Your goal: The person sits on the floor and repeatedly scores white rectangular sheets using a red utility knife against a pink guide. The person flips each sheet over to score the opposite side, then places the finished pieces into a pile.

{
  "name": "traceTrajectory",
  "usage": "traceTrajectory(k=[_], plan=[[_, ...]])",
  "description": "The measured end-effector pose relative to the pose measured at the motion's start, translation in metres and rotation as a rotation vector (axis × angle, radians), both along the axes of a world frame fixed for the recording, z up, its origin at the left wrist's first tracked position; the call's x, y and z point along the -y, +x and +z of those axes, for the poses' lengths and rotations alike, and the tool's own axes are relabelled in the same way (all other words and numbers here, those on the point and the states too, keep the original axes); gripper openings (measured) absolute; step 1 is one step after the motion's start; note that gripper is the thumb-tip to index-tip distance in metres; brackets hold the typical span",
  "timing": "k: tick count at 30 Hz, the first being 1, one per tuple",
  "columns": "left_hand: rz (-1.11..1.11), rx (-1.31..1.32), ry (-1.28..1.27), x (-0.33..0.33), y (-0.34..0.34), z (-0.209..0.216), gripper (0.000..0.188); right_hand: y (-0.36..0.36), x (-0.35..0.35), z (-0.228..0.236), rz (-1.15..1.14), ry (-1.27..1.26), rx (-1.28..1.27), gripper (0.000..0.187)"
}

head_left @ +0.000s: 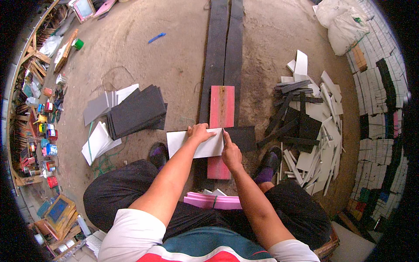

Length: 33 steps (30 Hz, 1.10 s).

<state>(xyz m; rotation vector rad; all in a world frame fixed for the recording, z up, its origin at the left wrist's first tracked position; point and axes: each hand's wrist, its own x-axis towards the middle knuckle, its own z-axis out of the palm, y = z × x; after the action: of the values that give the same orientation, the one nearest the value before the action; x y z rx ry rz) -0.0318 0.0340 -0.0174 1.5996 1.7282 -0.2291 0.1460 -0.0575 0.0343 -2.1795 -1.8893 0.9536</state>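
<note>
A white rectangular foam sheet lies across a red-pink board in front of me, with a black sheet under its right end. My left hand presses down on the white sheet, fingers spread and thumb pointing toward its right edge. At that right edge is my right hand, index finger stretched forward and the other fingers curled. A small dark tip shows by the index fingertip; what the hand grips is hidden. Long black planks run beneath the board.
Left of me lie stacked black sheets and white sheets. Cut strips and offcuts pile up at right. A bundle of pink sheets sits near my lap. Paint cans line the left; a blue cutter-like tool lies ahead.
</note>
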Motion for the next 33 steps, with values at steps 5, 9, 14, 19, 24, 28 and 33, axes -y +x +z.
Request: traceTrajectory(k=[5, 9, 14, 19, 24, 28, 33], plan=[[0.033, -0.009, -0.020, 0.002, 0.004, 0.006, 0.079, -0.002, 0.003, -0.020, -0.011, 0.030, 0.000, 0.067], [0.041, -0.002, -0.041, 0.004, 0.001, 0.006, 0.079, -0.007, 0.004, -0.018, -0.004, 0.046, 0.003, 0.065], [0.057, -0.010, 0.004, 0.007, 0.003, 0.010, 0.068, -0.010, 0.001, -0.012, -0.011, 0.012, 0.021, 0.063], [0.056, -0.009, -0.073, 0.003, 0.004, 0.014, 0.079, -0.008, 0.003, -0.015, -0.025, 0.027, 0.017, 0.062], [0.062, -0.017, -0.035, 0.004, 0.004, 0.003, 0.069, -0.009, 0.000, -0.017, -0.011, -0.014, 0.030, 0.064], [0.088, -0.012, 0.027, 0.009, 0.005, -0.005, 0.063, -0.010, -0.002, -0.025, 0.003, -0.054, 0.026, 0.066], [0.094, -0.031, 0.009, 0.008, 0.005, -0.009, 0.062, -0.014, -0.008, -0.010, 0.036, -0.089, 0.014, 0.067]])
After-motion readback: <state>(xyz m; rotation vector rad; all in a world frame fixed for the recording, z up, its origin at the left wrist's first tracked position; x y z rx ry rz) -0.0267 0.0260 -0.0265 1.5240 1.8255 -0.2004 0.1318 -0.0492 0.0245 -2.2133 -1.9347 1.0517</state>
